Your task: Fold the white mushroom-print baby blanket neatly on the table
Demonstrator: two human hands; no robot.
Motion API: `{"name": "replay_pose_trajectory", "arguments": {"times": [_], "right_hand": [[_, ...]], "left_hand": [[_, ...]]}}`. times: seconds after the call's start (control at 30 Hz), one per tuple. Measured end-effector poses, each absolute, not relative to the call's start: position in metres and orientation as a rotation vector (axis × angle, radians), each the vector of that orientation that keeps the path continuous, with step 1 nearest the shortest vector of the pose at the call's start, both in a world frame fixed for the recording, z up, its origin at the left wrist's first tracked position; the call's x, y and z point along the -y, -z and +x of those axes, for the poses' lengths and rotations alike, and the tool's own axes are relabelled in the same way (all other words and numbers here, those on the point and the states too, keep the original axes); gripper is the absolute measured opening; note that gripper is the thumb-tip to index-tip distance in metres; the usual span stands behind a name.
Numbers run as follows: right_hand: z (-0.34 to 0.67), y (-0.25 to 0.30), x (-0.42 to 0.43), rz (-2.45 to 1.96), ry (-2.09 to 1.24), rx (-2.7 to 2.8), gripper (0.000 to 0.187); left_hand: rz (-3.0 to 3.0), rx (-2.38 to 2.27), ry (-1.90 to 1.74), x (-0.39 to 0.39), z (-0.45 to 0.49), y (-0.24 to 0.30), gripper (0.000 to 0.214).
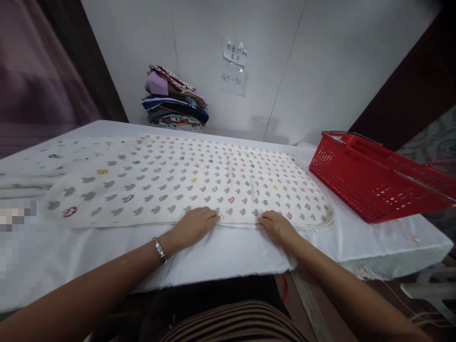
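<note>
A cream cloth (pixel 185 180) printed with small grey and coloured shapes lies spread flat across the white-covered table (pixel 221 256). My left hand (pixel 195 224) rests on the cloth's near edge, fingers together and laid flat on the fabric. My right hand (pixel 279 226) lies on the same near edge a little to the right, fingers flat and pointing left. A bracelet sits on my left wrist. Neither hand lifts the cloth.
A red plastic basket (pixel 374 180) with metal handles stands tilted on the table's right end. A stack of folded fabrics (pixel 176 99) sits at the back against the white wall. Paper notes (pixel 235 53) hang on the wall. The table's front edge runs close to my body.
</note>
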State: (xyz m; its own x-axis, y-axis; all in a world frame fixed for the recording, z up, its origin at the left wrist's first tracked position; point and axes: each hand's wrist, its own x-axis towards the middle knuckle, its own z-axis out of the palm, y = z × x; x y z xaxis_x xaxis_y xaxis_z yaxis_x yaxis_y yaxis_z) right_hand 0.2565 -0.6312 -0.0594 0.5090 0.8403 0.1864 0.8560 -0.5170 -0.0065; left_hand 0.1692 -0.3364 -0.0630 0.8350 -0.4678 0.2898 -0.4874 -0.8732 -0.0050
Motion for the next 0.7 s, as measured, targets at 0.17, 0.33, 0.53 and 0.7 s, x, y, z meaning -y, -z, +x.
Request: {"name": "replay_pose_trajectory", "arguments": {"times": [0.17,0.33,0.53,0.7], "right_hand": [[0.257,0.060,0.641,-2.613,0.300,1.529,0.022],[0.251,0.063,0.644,-2.561,0.256,1.545,0.023],[0.247,0.063,0.645,-2.522,0.214,1.507,0.024],[0.245,0.059,0.643,-2.495,0.152,1.525,0.026]], "left_hand": [[2.916,0.730,-0.469,0.341,0.170,0.066,0.028],[2.960,0.784,-0.409,0.337,0.169,0.066,0.029],[2.887,0.766,-0.303,0.338,0.167,0.058,0.025],[2.802,0.746,-0.253,0.354,0.171,0.053,0.024]]}}
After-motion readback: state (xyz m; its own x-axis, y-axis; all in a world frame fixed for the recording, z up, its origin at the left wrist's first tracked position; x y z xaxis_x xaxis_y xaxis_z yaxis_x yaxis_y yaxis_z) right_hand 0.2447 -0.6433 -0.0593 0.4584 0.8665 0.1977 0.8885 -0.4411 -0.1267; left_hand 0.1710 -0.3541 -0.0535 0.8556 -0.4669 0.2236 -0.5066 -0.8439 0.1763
